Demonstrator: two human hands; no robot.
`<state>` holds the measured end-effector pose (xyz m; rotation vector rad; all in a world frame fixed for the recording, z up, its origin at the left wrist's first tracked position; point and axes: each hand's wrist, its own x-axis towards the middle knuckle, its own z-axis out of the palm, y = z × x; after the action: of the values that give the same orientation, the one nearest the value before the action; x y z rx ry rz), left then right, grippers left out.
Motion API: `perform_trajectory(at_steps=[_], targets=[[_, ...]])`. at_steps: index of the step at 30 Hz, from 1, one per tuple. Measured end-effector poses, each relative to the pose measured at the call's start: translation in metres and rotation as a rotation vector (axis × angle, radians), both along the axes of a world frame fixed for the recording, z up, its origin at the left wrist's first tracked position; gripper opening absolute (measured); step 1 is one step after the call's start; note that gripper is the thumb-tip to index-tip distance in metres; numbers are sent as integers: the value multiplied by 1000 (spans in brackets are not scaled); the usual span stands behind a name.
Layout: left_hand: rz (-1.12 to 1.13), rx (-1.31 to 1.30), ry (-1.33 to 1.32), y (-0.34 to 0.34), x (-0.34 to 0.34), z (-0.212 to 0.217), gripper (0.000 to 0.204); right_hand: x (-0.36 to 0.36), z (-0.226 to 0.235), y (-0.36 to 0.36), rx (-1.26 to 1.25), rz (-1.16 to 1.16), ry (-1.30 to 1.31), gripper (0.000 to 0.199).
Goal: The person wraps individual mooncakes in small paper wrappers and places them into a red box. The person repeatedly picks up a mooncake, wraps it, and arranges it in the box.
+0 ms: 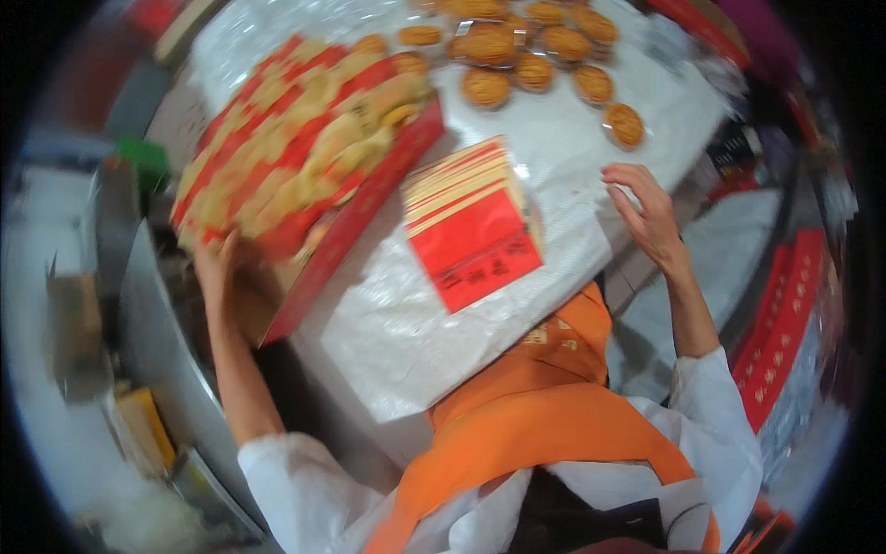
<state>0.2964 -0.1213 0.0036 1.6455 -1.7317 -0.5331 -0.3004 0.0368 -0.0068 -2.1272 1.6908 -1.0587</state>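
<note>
Left edge: grey metal surface (152, 323) beside the counter, with a yellow packet (148, 429) lying low near it; details blurred.

Left hand (217, 268): raised at the near left corner of a large red box (305, 162). Fingers are closed on the box's lower edge, palm under it. The box is tilted, its top patterned in red and gold, one red side wall facing the viewer; it overhangs the counter's left edge. Picture blurred here.

Centre: counter (388, 332) covered in white plastic sheeting. On it, just right of the box and apart from both hands, a stack of red and gold flat cards (471, 222), fanned at the upper edge.

Upper centre to right: a group of round golden-brown pastries (540, 51) in clear wrappers, spread on the sheeting beyond the stack.

Right hand (646, 208): at the counter's right edge, fingers spread wide and holding nothing, fingertips resting on or just above the sheeting; nearest pastry (626, 125) lies just beyond them.

Far right: red patterned boxes (784, 323) stacked off the counter.

Foreground: orange apron (544, 406) over white sleeves.
</note>
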Motion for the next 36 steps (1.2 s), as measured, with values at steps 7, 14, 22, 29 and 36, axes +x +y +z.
perform_trajectory(at_steps=[7, 14, 22, 29, 36], targets=[[287, -155, -632, -2, -2, -19, 83, -64, -37, -48, -46, -387, 330, 54], [245, -434, -648, 26, -23, 15, 84, -67, -63, -74, -11, -399, 330, 59], [-142, -570, 207, 120, -199, 27, 58, 9, -13, -27, 527, -94, -1108, 47], [-477, 458, 897, 143, -331, 8, 48, 76, 24, 13, 949, 506, -1600, 51], [-375, 427, 1062, 153, -340, -10, 30, 83, 16, 21, 756, 190, -1177, 42]])
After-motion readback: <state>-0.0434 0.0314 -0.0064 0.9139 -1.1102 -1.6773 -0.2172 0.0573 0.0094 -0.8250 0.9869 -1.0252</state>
